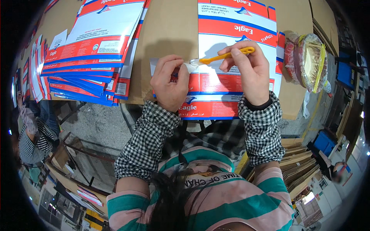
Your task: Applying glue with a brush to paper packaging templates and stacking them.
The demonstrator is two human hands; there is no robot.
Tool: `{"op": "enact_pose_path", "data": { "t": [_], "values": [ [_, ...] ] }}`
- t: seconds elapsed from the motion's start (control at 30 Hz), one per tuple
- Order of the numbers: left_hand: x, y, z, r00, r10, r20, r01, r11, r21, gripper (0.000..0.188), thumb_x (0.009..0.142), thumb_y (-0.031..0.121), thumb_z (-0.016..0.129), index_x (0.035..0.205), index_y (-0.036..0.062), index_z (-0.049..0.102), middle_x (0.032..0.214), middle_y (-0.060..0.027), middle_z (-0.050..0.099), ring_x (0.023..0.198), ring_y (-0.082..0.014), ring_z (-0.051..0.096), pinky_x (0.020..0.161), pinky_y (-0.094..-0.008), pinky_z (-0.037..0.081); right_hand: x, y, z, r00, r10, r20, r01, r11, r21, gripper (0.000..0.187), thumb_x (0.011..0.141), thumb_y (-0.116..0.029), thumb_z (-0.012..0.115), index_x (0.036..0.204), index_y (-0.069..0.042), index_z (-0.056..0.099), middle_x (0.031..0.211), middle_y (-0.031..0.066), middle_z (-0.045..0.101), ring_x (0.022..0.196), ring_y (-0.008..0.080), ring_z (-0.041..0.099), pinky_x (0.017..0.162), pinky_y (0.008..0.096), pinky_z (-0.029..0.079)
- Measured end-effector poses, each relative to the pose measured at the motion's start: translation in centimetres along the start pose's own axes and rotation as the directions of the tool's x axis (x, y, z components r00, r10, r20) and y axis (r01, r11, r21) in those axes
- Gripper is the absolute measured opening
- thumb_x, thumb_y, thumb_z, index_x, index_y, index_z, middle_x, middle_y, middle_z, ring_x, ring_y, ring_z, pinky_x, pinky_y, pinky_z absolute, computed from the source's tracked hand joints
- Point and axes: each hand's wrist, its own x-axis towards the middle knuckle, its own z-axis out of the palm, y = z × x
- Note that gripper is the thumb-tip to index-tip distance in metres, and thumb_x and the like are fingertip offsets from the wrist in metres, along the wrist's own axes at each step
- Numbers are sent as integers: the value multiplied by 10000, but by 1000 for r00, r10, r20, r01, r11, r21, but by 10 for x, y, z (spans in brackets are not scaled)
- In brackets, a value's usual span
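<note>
From the head view, the work looks midway to me: the yellow tool has its tip at a pale scrap over the flat printed carton sheet on the desk (whether the carton stack at left is finished, I can't tell). The right hand pinches the tool, fingers pointing left; the left hand, curled, has its fingers narrowed on the scrap.

Stacked cardboard, grey floor, striped-shirted co-worker
</note>
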Motion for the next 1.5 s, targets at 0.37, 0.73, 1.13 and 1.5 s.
{"op": "enact_pose_path", "data": {
  "t": [0.37, 0.73, 1.13, 1.5],
  "values": [
    [1, 1, 0, 1000, -1, -9, 1, 1000, -8, 92, 747, -8, 596, 832, -43, 586, 897, -137, 603, 745, -218, 617, 663, -288, 503, -3, -7, -5, 997, 0, 79, 1, 1000, -21, 67, 911, -55, 453, 951, -7, 478, 905, 117, 608, 685, 103, 550, 653, 224, 473],
    [-1, -3, 1, 1000, -3, -4, 3, 1000, -22, 97, 753, 0, 593, 839, -45, 588, 907, -140, 603, 759, -221, 617, 672, -290, 502, -8, -13, -6, 995, -13, 96, 20, 997, -70, 74, 903, -55, 466, 956, -5, 481, 908, 102, 599, 721, 101, 552, 685, 225, 472],
    [0, -1, 0, 1000, 13, -4, -13, 1000, -3, 93, 746, -8, 596, 832, -42, 586, 901, -142, 605, 759, -227, 620, 669, -289, 504, -3, -11, -14, 996, -90, 8, 90, 996, -18, 75, 912, -75, 440, 934, -12, 475, 907, 143, 618, 693, 132, 580, 668, 248, 492],
    [0, -1, 1, 1000, 26, -7, -26, 1000, 0, 86, 752, -12, 595, 833, -38, 585, 904, -140, 607, 771, -228, 619, 680, -289, 505, -3, 10, -7, 999, 5, -46, -2, 997, 77, 87, 923, -96, 429, 932, -20, 472, 902, 152, 617, 666, 128, 582, 642, 245, 494]
  ]
}}
